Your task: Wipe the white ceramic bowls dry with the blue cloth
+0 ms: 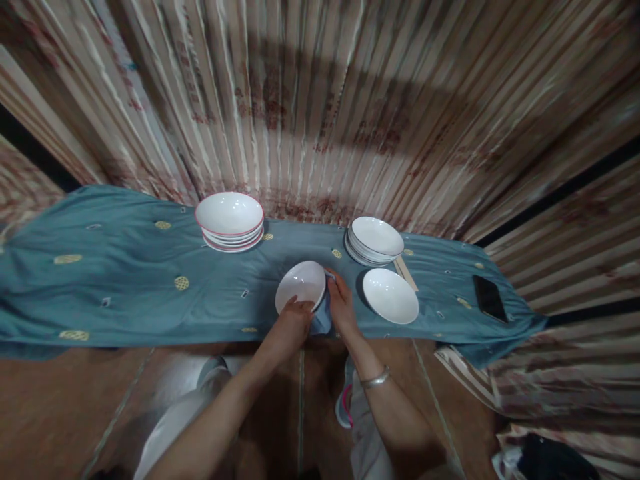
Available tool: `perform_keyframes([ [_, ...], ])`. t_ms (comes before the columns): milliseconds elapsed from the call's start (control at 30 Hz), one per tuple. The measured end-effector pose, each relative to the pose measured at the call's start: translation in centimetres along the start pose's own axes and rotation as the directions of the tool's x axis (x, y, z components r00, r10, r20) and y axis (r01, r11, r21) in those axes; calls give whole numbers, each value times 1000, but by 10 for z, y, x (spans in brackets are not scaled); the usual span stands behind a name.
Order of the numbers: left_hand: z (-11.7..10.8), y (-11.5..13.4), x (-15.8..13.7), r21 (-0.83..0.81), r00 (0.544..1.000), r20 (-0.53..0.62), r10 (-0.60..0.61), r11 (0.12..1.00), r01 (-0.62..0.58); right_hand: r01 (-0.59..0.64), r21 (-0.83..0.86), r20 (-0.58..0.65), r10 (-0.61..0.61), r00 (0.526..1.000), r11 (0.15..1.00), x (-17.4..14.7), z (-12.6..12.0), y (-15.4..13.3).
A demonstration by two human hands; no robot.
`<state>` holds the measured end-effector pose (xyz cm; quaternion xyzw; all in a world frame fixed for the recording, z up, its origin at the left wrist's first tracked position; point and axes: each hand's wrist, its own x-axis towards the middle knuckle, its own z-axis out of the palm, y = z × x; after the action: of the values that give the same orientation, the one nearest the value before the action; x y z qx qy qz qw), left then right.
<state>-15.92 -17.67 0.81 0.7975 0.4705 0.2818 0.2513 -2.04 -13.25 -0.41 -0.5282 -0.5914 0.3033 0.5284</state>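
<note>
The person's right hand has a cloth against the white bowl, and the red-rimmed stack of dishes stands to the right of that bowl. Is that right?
Not quite: the head view shows the red-rimmed stack of dishes to the left of the white bowl. The right hand does have a cloth against that bowl.

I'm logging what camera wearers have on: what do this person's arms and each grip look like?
Left grip and right grip: human hands, no gloves visible; too blurred to tell about rings. Left forearm: bare, no watch or bracelet visible. Right forearm: bare except for a smooth, shiny silver-coloured bangle around it.
</note>
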Motion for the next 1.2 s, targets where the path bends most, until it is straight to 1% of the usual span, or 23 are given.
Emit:
perform_keyframes([
  [67,0,0,-1,49,999,49,2,999,-4,-8,7,-12,8,1000,1000,2,-4,0],
  [200,1,-2,-2,134,997,81,-10,991,-1,-31,23,-42,32,999,999,6,-12,-3],
  [300,1,-3,-2,203,995,103,-13,979,-8,-43,1,-65,43,997,999,9,-16,-3],
  [367,1,-4,-2,236,996,92,-11,972,-11,-15,-41,-71,12,997,999,11,-18,-2],
  [467,2,-6,-3,242,999,53,-1,970,-12,78,-158,-43,-86,995,984,11,-21,-1],
  [533,2,-8,-4,228,999,36,0,974,-8,143,-256,4,-147,989,956,10,-23,0],
  [633,2,-11,-6,210,1000,21,8,978,-12,222,-405,72,-211,975,887,9,-28,3],
  [767,0,-14,-10,182,999,-11,39,983,-36,277,-556,122,-253,960,784,8,-34,9],
  [833,0,-16,-12,169,997,-59,46,985,-36,289,-605,141,-257,956,742,9,-37,11],
  [900,1,-20,-13,144,991,-130,36,989,-17,319,-634,176,-270,946,704,9,-39,9],
  [1000,5,-26,-12,42,970,-240,-46,997,58,372,-650,239,-286,928,663,10,-40,5],
  [1067,8,-29,-11,-98,945,-288,-154,987,131,371,-658,244,-280,928,655,11,-40,3],
  [1133,10,-31,-9,-279,911,-293,-291,937,209,355,-664,231,-271,934,658,12,-39,3],
  [1200,10,-30,-8,-448,868,-256,-425,848,283,347,-670,222,-268,937,657,13,-37,4],
])
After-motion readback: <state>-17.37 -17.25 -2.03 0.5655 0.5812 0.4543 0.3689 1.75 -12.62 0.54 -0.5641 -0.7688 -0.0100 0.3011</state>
